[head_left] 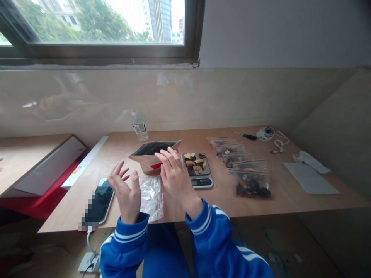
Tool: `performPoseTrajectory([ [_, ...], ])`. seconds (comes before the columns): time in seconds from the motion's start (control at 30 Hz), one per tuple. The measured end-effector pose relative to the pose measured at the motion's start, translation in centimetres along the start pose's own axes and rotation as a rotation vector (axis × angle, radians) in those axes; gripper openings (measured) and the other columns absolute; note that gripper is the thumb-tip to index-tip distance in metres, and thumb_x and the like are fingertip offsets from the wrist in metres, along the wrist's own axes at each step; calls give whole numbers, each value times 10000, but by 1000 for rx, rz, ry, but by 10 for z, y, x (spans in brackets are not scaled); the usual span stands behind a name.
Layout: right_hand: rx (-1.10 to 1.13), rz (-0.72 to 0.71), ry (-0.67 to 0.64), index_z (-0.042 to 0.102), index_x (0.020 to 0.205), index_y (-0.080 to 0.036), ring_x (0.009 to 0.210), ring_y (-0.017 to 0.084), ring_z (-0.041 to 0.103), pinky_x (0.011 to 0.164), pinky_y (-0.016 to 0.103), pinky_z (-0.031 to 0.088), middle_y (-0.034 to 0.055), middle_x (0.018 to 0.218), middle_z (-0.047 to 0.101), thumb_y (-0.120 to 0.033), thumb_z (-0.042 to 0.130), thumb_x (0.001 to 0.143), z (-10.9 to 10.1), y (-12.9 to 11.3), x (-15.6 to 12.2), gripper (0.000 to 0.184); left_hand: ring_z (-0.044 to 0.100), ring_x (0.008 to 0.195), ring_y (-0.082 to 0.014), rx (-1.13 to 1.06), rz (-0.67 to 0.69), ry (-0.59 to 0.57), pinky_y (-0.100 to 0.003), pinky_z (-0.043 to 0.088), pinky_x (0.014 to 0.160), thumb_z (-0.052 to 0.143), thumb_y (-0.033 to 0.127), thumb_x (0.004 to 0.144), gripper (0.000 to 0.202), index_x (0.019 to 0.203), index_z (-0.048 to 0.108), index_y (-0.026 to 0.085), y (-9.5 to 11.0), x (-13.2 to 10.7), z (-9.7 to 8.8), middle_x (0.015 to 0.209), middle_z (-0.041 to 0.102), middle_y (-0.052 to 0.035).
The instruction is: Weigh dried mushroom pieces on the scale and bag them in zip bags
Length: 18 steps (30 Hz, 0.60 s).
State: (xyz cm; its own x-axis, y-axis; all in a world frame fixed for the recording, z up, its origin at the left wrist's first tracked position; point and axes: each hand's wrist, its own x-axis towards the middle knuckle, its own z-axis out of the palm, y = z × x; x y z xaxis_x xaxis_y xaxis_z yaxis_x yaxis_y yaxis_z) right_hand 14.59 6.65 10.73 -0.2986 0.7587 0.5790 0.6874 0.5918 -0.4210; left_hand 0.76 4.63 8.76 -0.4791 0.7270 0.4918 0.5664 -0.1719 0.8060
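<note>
My left hand point(125, 192) is raised over the table's near edge, fingers apart and holding nothing. Fingers stretched out, my right hand point(176, 175) hovers in front of a brown paper pouch point(146, 160); whether it touches the pouch I cannot tell. The pouch's mouth gapes, showing a dark inside. Between my hands lie clear plastic bags point(151, 197). Right of the pouch stands a small digital scale point(204, 182) with dried slices point(198, 163), pale and dark, on its metal plate.
Several zip bags point(252, 183) with dark dried pieces lie in a row to the right. Behind them are a screwdriver point(249, 136) and a white dome camera point(265, 133). White paper point(311, 178) lies far right. A plugged-in phone point(100, 202) and a bottle point(140, 127) are left.
</note>
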Motion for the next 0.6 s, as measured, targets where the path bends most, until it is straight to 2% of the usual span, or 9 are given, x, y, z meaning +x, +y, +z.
performPoseTrajectory([
  [0.07,-9,-8,-11,318,1436,-150,1409,201,220,1170,429,265,77,1413,445,-85,310,920,-6,-7,-25,520,494,1190,-242,-82,-21,13,-382,416,997,473,391,879,496,1327,419,186,4,-3,3,1394,353,-153],
  [0.13,-13,-22,-59,268,1459,-130,1416,210,202,1159,416,295,83,1449,406,-64,315,906,-12,-15,-48,558,480,1215,-236,-138,-36,5,-372,406,1009,472,384,879,452,1291,460,197,6,-11,5,1385,409,-129],
  [0.2,-22,-24,-107,221,1473,-120,1420,225,188,1145,426,321,92,1476,366,-55,317,899,-16,-22,-64,586,537,1144,-226,-156,-59,-37,-368,437,974,490,383,865,386,1200,540,197,6,-19,7,1271,540,-102],
  [0.27,-43,-15,-138,234,1467,-108,1416,240,197,1131,441,337,106,1478,361,-88,325,914,-18,-28,-72,560,604,1010,-212,-127,-92,-69,-359,483,905,520,378,840,308,1062,618,189,5,-24,6,1082,647,-73],
  [0.37,-67,-4,-162,331,1420,-62,1378,269,290,1113,453,350,150,1438,413,-201,342,952,-19,-37,-70,488,641,820,-185,-40,-119,-37,-321,529,780,585,382,783,240,889,669,183,6,-25,3,879,689,-37],
  [0.43,-71,-2,-197,422,1355,-37,1274,276,441,1078,459,385,180,1325,527,-231,322,963,-19,-40,-61,449,643,734,-170,18,-119,-3,-293,533,706,613,405,761,240,839,680,189,8,-24,2,801,691,-20],
  [0.5,-88,14,-278,553,1219,-53,1081,268,580,976,459,466,178,1105,648,-201,302,962,-16,-38,-50,388,642,683,-161,60,-104,19,-280,526,677,608,428,770,251,821,689,196,11,-24,1,753,693,-10],
  [0.6,-92,67,-403,670,931,-90,891,271,629,793,426,532,170,889,672,-143,399,919,0,-25,-30,276,643,646,-152,83,-85,70,-273,523,670,599,424,788,250,833,700,199,12,-33,4,746,706,-10],
])
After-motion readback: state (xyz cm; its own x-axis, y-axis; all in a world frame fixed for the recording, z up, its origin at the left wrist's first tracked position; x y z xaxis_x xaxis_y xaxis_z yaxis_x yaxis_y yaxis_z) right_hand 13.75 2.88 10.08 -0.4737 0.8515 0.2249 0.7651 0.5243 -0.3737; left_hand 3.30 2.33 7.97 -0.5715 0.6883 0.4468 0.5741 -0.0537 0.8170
